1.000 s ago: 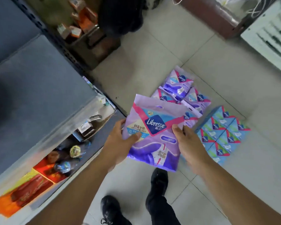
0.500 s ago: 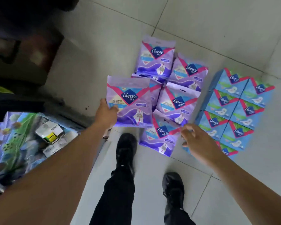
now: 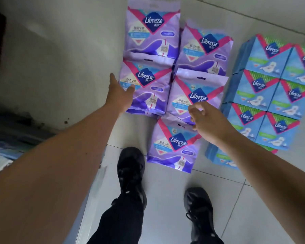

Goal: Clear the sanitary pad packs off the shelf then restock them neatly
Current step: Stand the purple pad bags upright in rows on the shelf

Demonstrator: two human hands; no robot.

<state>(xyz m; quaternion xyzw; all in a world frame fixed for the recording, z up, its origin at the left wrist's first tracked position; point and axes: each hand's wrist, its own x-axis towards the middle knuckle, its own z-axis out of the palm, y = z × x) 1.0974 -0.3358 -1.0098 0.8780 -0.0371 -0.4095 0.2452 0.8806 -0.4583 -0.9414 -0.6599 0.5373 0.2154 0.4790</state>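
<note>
Head view: a person stands over packs laid out on a tiled floor (image 3: 165, 199), both bare arms reaching down.
Landmark: the purple pack under the left hand (image 3: 148, 88), lying flat with its Libresse logo up.
Left hand (image 3: 121, 95): its fingers are straight and spread, palm down at that pack's left edge; the thumb lies over the pack's printed face. Whether the palm presses the pack or floats just above it I cannot tell.
Right hand (image 3: 209, 120): to the right of the landmark pack, over the seam between two other purple packs; its fingers are loosely curled and hold nothing.
Purple packs (image 3: 197, 95): five in all, flat on the floor and overlapping; one lies beyond the landmark pack, two to its right, one nearer the feet on the right.
Blue packs (image 3: 271, 88): a tidy block in two columns, stacked more than one layer deep, further right of the purple group and just beside it.
Shoes (image 3: 130, 166): two black shoes with dark trouser legs, nearer the viewer than the landmark pack.
Shelf edge (image 3: 5, 155): a blurred strip far left of the landmark pack; its contents cannot be made out.
</note>
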